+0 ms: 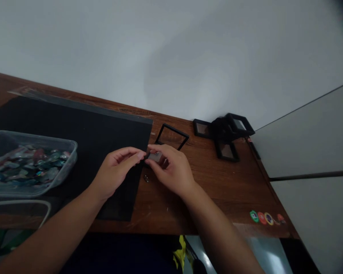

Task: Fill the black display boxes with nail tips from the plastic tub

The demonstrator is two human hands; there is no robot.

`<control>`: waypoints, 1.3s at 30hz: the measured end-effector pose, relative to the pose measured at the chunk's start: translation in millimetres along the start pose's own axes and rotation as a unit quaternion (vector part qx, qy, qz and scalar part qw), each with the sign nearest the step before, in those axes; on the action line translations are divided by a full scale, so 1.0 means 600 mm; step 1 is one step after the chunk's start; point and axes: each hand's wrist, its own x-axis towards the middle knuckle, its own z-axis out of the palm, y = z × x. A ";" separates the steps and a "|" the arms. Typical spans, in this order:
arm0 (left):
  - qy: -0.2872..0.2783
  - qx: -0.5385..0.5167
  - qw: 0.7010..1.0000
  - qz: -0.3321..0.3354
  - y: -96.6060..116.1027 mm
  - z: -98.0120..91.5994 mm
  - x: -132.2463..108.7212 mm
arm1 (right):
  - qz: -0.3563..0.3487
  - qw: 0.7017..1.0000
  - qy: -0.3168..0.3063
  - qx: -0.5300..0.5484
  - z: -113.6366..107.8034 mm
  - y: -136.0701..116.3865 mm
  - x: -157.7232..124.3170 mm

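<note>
A small black-edged display frame (pixel 173 129) with clear film stands open on the wooden table, its upper half tilted up behind my fingers. My right hand (pixel 175 169) grips the lower half, thumb and forefinger closed around its edges, partly covering it. From the other side, my left hand (pixel 117 167) meets that edge with thumb and fingers pinched together. Whatever is between those fingertips is hidden. Just below my hands, a small shiny piece (pixel 146 178) lies on the wood.
A clear plastic tub (pixel 76 150) of polished coloured stones stands on a black mat (pixel 114 129) at left. Several black display frames (pixel 227 150) are heaped against the wall at right. Round coloured stickers (pixel 261 217) sit near the table's front right edge.
</note>
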 end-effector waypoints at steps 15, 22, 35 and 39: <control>-0.019 0.272 0.955 0.118 -0.022 -0.001 -0.009 | -0.017 0.932 -0.313 -0.179 -0.015 -0.022 0.003; -0.032 0.271 0.956 0.111 -0.020 -0.003 -0.013 | 0.021 0.940 -0.305 -0.155 -0.021 -0.016 0.002; 0.012 0.322 0.921 0.216 -0.016 -0.003 -0.014 | 0.077 0.949 -0.303 -0.051 -0.058 -0.004 0.011; 0.001 0.319 0.924 0.212 -0.017 -0.001 -0.016 | 0.110 0.972 -0.207 0.006 -0.070 0.017 0.015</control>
